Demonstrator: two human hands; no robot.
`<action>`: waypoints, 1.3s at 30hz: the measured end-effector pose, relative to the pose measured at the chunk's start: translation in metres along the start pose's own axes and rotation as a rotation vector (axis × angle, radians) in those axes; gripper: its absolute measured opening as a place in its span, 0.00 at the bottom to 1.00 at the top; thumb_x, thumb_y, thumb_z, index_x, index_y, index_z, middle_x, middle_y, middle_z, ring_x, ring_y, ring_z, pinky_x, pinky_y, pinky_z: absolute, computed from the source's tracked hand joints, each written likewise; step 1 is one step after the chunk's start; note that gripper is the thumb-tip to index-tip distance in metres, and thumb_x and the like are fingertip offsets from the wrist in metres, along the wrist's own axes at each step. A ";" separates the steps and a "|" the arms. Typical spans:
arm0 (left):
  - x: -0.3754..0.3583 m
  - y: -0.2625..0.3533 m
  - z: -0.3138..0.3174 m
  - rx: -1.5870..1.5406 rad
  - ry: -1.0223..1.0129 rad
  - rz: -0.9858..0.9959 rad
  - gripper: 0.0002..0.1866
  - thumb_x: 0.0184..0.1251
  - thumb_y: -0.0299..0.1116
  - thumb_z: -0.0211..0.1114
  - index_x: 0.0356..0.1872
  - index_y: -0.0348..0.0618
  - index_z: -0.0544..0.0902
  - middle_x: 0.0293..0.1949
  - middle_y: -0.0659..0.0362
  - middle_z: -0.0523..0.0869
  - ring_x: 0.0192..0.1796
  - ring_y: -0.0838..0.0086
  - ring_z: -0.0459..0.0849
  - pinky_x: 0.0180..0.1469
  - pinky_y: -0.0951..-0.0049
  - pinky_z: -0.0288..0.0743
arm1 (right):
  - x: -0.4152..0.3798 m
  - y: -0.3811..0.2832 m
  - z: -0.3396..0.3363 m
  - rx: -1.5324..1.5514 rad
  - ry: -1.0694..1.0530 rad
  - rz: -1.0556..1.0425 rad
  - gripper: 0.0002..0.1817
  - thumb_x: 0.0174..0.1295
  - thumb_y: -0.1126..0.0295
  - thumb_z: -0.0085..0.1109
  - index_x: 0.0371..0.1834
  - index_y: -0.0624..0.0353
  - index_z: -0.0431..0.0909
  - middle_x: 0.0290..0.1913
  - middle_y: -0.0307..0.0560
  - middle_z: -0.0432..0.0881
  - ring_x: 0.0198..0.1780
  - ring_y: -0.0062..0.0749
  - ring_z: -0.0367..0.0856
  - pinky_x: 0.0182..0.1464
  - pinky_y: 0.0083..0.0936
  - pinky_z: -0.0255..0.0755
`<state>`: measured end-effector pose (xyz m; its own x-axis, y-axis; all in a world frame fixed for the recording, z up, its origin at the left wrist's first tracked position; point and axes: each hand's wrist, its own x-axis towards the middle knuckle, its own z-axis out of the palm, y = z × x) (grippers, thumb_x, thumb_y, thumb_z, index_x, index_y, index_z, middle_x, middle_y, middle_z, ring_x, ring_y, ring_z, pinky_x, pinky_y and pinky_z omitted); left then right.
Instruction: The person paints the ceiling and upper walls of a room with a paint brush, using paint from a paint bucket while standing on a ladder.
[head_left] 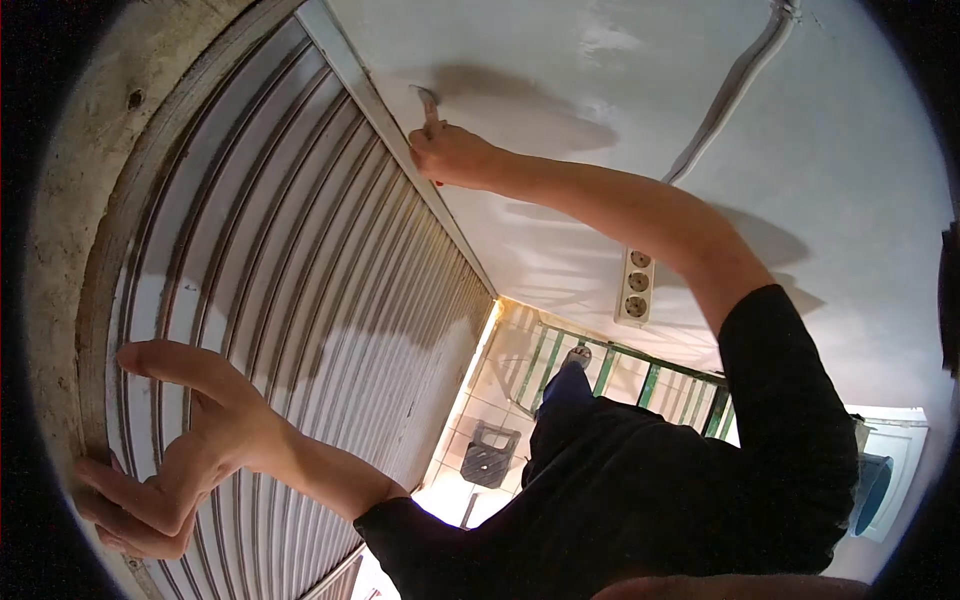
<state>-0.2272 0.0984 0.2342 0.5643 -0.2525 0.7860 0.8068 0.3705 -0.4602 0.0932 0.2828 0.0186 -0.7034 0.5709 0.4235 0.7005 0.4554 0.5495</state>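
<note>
My right hand (455, 155) is closed around a small scraper, likely a putty knife (427, 97), with one finger stretched along it. Its thin blade meets the pale wall (560, 60) beside the metal edge strip (375, 105). A bit of red shows below the fist; the rest of the handle is hidden. At lower left, my left hand (195, 440) rests against the frame (95, 350) bordering the ribbed roller shutter (290, 260). Its thumb is spread wide over the slats, and the other fingers bend against the frame's edge, with no tool in them.
A socket strip (637, 287) hangs on the wall, fed by a white cable (725, 105). Below are green-and-white slats (600, 370), a dark stool (490, 455) on the tiled floor (462, 425), and my foot (578, 355). A blue bucket (872, 495) is at right.
</note>
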 end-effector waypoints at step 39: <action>-0.003 -0.009 -0.001 0.036 0.032 0.056 0.39 0.61 0.54 0.73 0.66 0.39 0.71 0.58 0.53 0.68 0.63 0.60 0.61 0.59 0.58 0.51 | 0.065 -0.015 0.035 0.106 0.004 0.013 0.09 0.54 0.65 0.69 0.26 0.60 0.83 0.25 0.44 0.81 0.31 0.36 0.85 0.33 0.55 0.77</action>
<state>-0.2358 0.0947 0.2355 0.6145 -0.2589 0.7452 0.7671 0.4166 -0.4878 0.0411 0.3365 0.0125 -0.6946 0.5746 0.4329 0.7181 0.5178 0.4650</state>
